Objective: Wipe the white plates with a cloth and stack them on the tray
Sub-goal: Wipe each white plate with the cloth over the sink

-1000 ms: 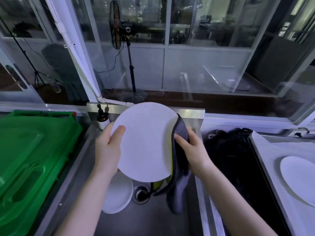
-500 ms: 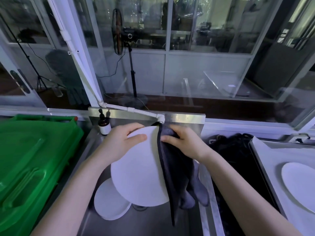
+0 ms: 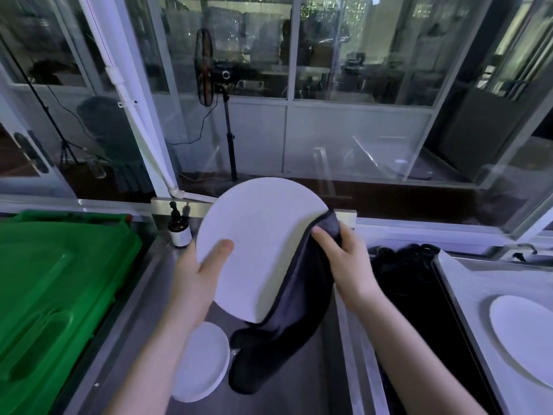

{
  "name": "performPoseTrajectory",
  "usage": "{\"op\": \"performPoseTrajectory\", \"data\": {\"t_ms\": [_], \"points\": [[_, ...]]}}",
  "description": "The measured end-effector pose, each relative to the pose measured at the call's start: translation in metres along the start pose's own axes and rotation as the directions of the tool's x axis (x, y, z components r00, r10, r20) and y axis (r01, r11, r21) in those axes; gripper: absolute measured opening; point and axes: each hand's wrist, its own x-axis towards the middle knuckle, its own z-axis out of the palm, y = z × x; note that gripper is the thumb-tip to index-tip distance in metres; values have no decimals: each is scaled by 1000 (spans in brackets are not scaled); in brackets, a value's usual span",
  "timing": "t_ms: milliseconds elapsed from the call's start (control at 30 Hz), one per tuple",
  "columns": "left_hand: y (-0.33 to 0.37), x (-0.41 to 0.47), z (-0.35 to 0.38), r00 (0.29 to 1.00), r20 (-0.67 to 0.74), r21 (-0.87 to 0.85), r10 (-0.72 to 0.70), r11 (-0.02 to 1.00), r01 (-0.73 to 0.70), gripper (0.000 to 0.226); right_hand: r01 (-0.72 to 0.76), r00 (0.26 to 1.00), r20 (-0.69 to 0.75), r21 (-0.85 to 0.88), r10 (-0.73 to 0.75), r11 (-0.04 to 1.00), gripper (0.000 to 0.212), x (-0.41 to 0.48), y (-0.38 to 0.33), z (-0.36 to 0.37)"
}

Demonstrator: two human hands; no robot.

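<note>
One plate (image 3: 520,336) is on the tray (image 3: 466,271), another (image 3: 203,366) in the sink (image 3: 299,396); left hand (image 3: 194,283) grips a third (image 3: 257,247), right hand (image 3: 347,262) pinches cloth (image 3: 287,333).

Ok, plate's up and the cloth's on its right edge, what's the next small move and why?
Probably slide the right hand and cloth leftward across the plate: the cloth covers only its right edge, the left hand grips the opposite rim, and most of the face is bare.
</note>
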Motion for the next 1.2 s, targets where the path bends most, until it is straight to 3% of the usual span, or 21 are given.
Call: {"op": "performPoseTrajectory", "data": {"t_ms": [67,133,200,267,400,500,567,633,733,833,900,1000,1100,1200], "points": [[13,8,-12,992,119,88,37,995,-47,10,201,974,157,-250,-165,947,11,14,-23,-4],[24,15,-16,975,219,208,44,974,-91,22,369,916,323,-446,-238,815,22,26,-43,-1],[27,17,-13,958,270,273,96,947,-172,20,471,861,445,-521,-245,712,26,29,-53,6],[24,13,-8,969,210,215,134,960,-179,15,496,848,461,-519,-261,696,25,30,-52,10],[10,7,-3,999,33,-12,32,999,-32,13,332,933,264,-360,-246,872,19,26,-31,0],[3,4,-1,996,-64,-177,-63,983,51,8,39,988,152,-71,-28,997,10,5,9,-7],[-1,4,0,987,-92,-271,-134,957,105,15,-143,979,163,120,123,982,9,-11,30,-7],[-7,4,1,983,-87,-274,-164,952,135,17,-186,968,194,135,158,973,11,-15,36,-7],[-11,6,-2,993,-16,-147,-113,983,110,15,-83,979,187,-15,85,996,8,0,23,-11],[-4,13,-10,993,108,9,-41,999,41,12,126,968,236,-186,-80,975,5,19,-5,-10],[7,19,-12,975,220,153,-32,988,-2,32,295,921,349,-331,-174,897,10,28,-24,-4],[20,27,-5,933,360,341,14,929,-145,46,453,828,535,-460,-169,764,26,28,-33,10],[24,31,-3,944,326,318,50,934,-159,57,416,875,437,-463,-207,783,33,25,-21,10],[12,24,-3,996,82,180,41,982,-55,30,217,975,100,-263,-197,940,22,19,-4,1]]}}
